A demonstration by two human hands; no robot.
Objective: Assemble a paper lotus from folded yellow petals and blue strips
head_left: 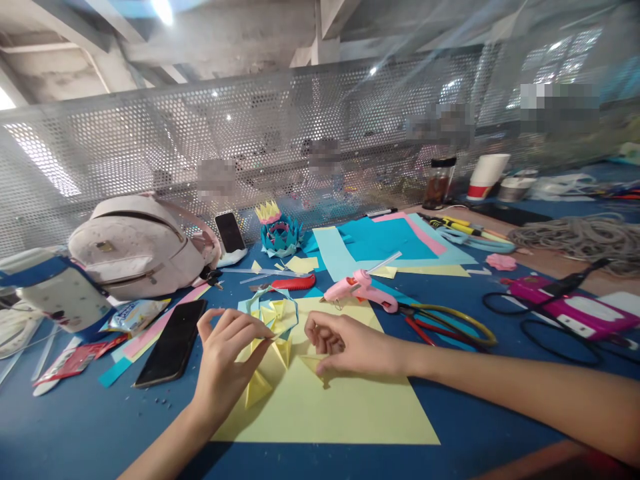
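Surface (75, 437), dark blue, carries a yellow sheet (370, 417), a flat base for careful handling. Over it, the left grip (225, 363) pinches folded yellow points (283, 350) beside the pale blue ring (294, 313) (a light squeeze should spare the creases), while the right grip (350, 343) curls at a small yellow triangle (310, 364), best steadied by its edge; whether it pinches, I cannot tell.

We note: folded yellow pieces (259, 389), matt paper; sheet (370, 413) beneath, smooth paper; glue gun (344, 288), pink plastic; screen (125, 157) along far edge of table (75, 430), perforated metal.
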